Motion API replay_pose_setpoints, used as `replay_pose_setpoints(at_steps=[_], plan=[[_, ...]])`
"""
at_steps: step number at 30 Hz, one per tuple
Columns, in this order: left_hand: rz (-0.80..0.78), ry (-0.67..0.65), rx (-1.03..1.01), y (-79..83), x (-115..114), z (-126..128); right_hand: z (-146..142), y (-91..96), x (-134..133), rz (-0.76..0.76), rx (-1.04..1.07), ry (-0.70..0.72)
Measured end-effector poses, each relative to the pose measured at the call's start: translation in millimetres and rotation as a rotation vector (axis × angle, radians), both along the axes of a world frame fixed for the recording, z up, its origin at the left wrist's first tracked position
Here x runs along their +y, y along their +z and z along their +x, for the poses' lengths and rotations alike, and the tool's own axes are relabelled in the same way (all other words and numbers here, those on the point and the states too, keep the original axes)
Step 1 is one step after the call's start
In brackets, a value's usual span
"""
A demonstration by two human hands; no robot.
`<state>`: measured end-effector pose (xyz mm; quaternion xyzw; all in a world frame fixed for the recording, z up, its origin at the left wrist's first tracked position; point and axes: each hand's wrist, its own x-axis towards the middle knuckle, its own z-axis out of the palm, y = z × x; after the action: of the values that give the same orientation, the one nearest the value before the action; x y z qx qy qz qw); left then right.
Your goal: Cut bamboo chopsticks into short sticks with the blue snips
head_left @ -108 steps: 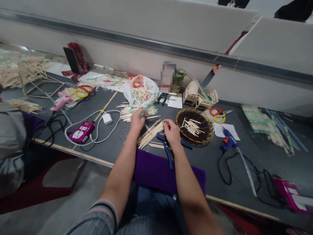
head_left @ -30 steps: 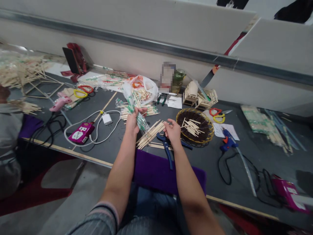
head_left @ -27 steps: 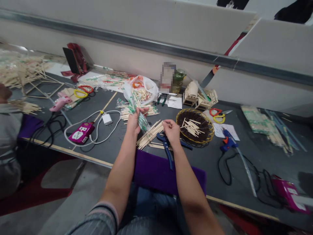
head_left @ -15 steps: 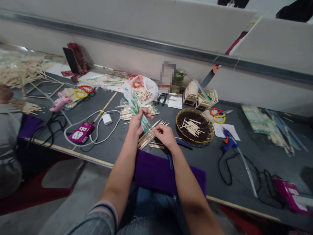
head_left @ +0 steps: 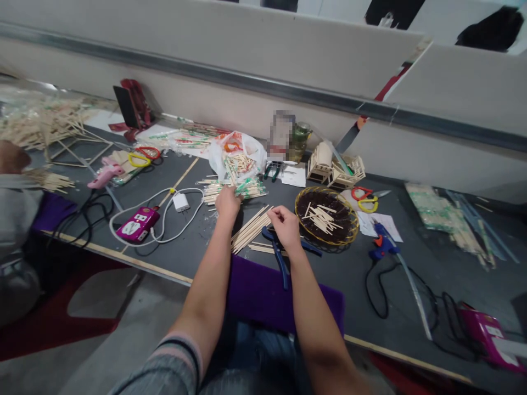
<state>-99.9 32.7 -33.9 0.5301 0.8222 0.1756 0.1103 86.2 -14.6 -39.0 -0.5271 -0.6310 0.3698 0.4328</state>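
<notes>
My left hand (head_left: 228, 202) reaches over a pile of plastic-wrapped chopsticks (head_left: 214, 190). Its fingers are mostly hidden behind the back of the hand; a green-printed clear wrapper (head_left: 246, 185) shows right beside them. My right hand (head_left: 285, 224) is closed in a pinch above the right end of a row of bare wooden chopsticks (head_left: 252, 227); whatever it may hold is too small to make out. Blue-handled pliers (head_left: 282, 263) lie just below my right hand. A few shorter sticks (head_left: 263, 248) lie near the purple cloth (head_left: 259, 285) at the table edge.
A wicker basket (head_left: 300, 211) with cut sticks stands on the right, a blue glue gun (head_left: 383, 241) beyond it. Scissors (head_left: 366, 200) and small stick models (head_left: 335, 164) are behind. A purple power strip (head_left: 138, 224) and white cable lie left. Another person's arm (head_left: 16, 208) is far left.
My left hand, which held a bundle of green-printed wrappers, has moved forward and left to the wrapped pile. My right hand has shifted slightly right, and the pliers show more fully.
</notes>
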Motion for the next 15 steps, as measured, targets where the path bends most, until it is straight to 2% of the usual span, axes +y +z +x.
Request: replay_pose_setpoints(at_steps=[3,7,12,15], plan=[[0.008,-0.008,0.063,-10.4,2,-1,-1,-1.4,1,-0.002,0.016,-0.007],[0.038,-0.044,0.052,-18.7,2,-8,-3,-4.3,0,-0.007,-0.002,-0.002],[0.109,-0.072,0.040,-19.0,1,-10,-2,-5.6,-1,-0.002,-0.012,-0.004],[0.195,-0.042,-0.006,-14.4,-2,-10,-1,-3.7,-1,0.007,-0.006,-0.012]])
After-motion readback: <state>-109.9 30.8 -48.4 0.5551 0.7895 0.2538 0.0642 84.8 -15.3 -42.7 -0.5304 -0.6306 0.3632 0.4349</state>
